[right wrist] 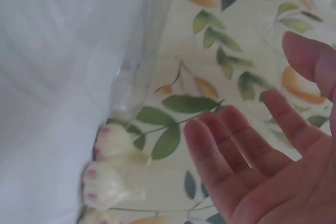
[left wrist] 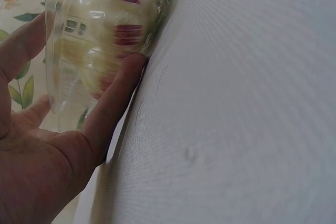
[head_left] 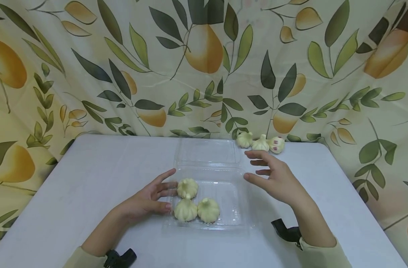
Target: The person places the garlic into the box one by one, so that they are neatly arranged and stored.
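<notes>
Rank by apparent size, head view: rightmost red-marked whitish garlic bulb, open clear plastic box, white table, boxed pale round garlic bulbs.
1. White table
2. Open clear plastic box
3. Boxed pale round garlic bulbs: alike, unranked
4. Rightmost red-marked whitish garlic bulb; farther, true size unsure

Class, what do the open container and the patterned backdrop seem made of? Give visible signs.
Container: probably thin, glossy clear plastic; the table shows through and its ridges catch highlights. Backdrop: likely fabric, fairly matte; soft creases run through its print.
</notes>
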Available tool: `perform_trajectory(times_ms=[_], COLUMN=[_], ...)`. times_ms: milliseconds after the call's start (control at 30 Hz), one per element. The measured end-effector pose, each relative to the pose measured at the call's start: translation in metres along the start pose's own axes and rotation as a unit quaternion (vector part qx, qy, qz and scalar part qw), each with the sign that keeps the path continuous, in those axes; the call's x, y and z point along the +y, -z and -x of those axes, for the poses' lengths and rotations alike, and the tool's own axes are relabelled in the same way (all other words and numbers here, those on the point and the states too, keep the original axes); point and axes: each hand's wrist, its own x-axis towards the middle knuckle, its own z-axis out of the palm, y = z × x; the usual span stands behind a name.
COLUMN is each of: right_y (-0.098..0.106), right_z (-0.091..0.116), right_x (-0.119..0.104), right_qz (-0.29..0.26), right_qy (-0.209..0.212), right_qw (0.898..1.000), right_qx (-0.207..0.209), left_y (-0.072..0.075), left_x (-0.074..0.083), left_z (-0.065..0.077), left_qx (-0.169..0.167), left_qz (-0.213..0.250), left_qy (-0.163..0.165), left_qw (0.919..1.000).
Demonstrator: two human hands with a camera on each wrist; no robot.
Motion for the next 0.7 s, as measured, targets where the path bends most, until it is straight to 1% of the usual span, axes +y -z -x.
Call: perform_trajectory(times_ms=[200,300,433,533,700], right_y=[0.014,0.023,0.034,0.041,0.051], right_z=[-0.011,-0.013,-0.016,-0.021,-0.030], right_x=[0.026,0.038,0.054,0.065,0.080], right_qz=[-0.008,-0.004,-0.007,-0.003,0.003], right_qy=[-0.037,-0.052,-0.075,-0.100,-0.149], right_qw=[0.997,0.994,0.990,0.985,0.976], right_qx=[0.069,0.094,0.122,0.142,0.157], left_y=[0.000,0.000,-0.001,-0.002,-0.002], left_x=[0.000,0.000,0.001,0.002,0.001], left_z=[-0.001,-0.001,0.000,0.000,0.000], left_qx=[0.005,0.006,0.008,0.010,0.009], left_qz=[-0.007,-0.010,-0.009,-0.007,-0.007], left_qy=[0.007,0.009,0.010,0.009,0.011], left_qw=[0.9999,0.9999,0.9999,0.9999,0.9999])
